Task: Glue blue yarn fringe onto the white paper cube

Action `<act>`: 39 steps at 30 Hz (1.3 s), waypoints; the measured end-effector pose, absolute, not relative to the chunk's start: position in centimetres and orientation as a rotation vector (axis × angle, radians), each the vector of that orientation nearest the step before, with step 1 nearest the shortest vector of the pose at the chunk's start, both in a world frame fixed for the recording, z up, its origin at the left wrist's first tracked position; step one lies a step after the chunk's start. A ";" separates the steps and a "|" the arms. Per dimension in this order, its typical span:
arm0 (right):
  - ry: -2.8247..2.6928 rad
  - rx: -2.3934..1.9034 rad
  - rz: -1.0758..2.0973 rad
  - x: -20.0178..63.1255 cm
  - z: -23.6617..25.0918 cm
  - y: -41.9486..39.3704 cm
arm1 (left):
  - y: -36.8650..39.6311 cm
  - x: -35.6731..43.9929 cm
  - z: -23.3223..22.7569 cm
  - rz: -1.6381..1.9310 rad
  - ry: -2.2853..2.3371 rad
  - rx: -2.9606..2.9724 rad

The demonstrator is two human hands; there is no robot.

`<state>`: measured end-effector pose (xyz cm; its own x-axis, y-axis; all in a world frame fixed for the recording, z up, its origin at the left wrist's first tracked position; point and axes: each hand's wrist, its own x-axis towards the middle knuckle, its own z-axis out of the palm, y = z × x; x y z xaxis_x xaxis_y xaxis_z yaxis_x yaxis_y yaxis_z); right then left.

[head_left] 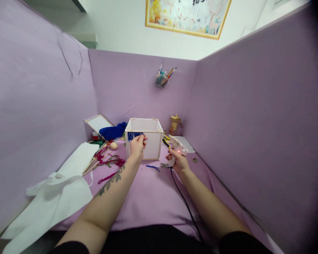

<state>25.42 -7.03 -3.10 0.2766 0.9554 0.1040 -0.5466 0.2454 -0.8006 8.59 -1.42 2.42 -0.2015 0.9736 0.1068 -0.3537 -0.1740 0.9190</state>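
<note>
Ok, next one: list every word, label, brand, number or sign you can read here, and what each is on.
No text can be quoted with confidence.
Wall poster: large dark characters, cut off by the picture's top edge; small lines below, too small to read.
Glue gun in the right hand: red light, no readable lettering.
White box: no lettering seen.

I see the box [153, 147] mid-table [148, 201]; glue gun [179, 144] right of it, cup [175, 124] behind-right, yarn bundle [112, 131] left, fabric [66, 187] far left. Pen holder [162, 81] on back panel [127, 84] (above box's right edge).
</note>
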 end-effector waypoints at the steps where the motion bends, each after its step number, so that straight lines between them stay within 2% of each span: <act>1: -0.684 -0.734 1.141 25.4 -3.1 -7.0 | -1.4 8.6 2.6 1.594 0.970 0.911; 10: -0.792 -0.775 1.073 25.4 -3.4 -7.3 | -1.8 8.4 3.8 1.544 0.956 0.766; 17: -1.287 -1.073 0.746 24.0 -0.6 -7.6 | -1.5 8.0 3.5 1.534 0.925 0.785; 24: -1.616 -1.185 0.311 22.4 3.0 -6.1 | -1.7 7.8 3.7 1.530 0.863 0.763; 39: -1.727 -1.368 0.197 21.6 4.0 -4.7 | -1.7 7.7 3.5 1.529 0.844 0.791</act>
